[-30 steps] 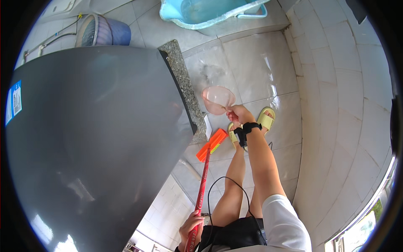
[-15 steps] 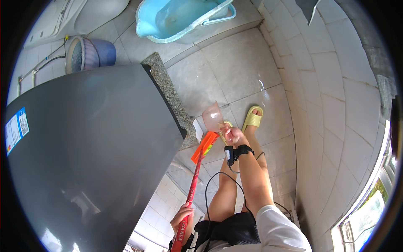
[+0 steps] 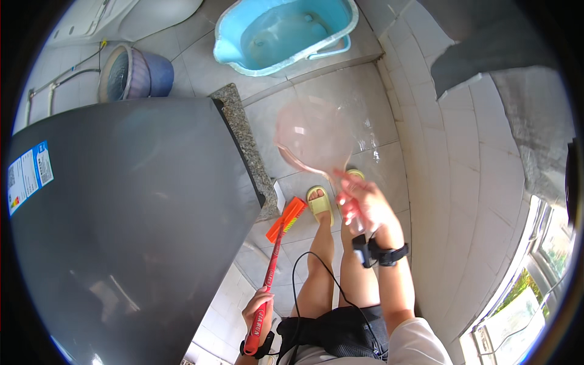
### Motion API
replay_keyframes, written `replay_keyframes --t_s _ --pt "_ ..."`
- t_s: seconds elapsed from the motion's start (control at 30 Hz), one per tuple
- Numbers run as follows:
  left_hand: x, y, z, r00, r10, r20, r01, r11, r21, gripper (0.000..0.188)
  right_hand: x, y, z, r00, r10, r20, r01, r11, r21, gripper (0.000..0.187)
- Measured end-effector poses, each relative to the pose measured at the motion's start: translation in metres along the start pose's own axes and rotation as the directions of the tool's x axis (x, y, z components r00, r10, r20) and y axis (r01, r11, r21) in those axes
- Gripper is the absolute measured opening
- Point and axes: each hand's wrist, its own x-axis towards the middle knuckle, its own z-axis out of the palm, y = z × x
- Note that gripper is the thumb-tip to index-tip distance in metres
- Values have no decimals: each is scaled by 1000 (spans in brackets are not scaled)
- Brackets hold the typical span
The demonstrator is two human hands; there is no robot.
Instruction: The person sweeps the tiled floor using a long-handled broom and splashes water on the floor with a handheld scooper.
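My left hand [image 3: 255, 304] is wrapped round the red pole of a long-handled floor brush [image 3: 272, 264]. The brush has an orange head with yellow-green bristles, which is low by the granite ledge. In front of me, my right hand [image 3: 369, 205] grips the handle of a translucent pink water ladle [image 3: 313, 137]. The ladle's round bowl is out over the grey floor tiles, a little blurred. Wet, shiny streaks show on the tiles beside the bowl. Both my feet wear yellow-green slippers [image 3: 320, 207], the right one partly hidden behind my hand.
A large blue bucket [image 3: 226, 53] with water in it stands at the far side on a raised tile step. The big grey appliance [image 3: 134, 201] fills the left, beside the granite ledge [image 3: 243, 131]. Far left is a blue-purple bucket [image 3: 155, 76]. White tiled wall [image 3: 480, 158] bounds the right.
My right hand has swung forward and right with the ladle, whose bowl now reaches farther out over the floor. My left hand keeps hold of the brush. The view has shifted slightly.
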Motion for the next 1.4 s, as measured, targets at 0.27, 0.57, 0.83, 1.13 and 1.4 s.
replay_keyframes --t_s 0.27,0.57,0.83,1.13,1.4 --pt "8 3 -3 997 -18 -74 19 1000 9 11 88 -177 80 845 -531 65 322 407 -855 32" --pt "27 9 -10 980 -155 -122 154 988 -19 14 230 -245 114 594 -717 364 -229 -585 -778 22" --pt "30 8 -9 974 -181 -136 173 983 -64 13 275 -240 117 743 -630 226 -285 -603 -745 23" --pt "32 5 -4 962 -158 -224 148 987 -64 15 295 -232 102 949 -275 -153 32 567 -823 11" --pt "26 14 -6 948 -220 -230 203 974 -97 15 214 -214 88 931 -347 117 336 684 -647 20"
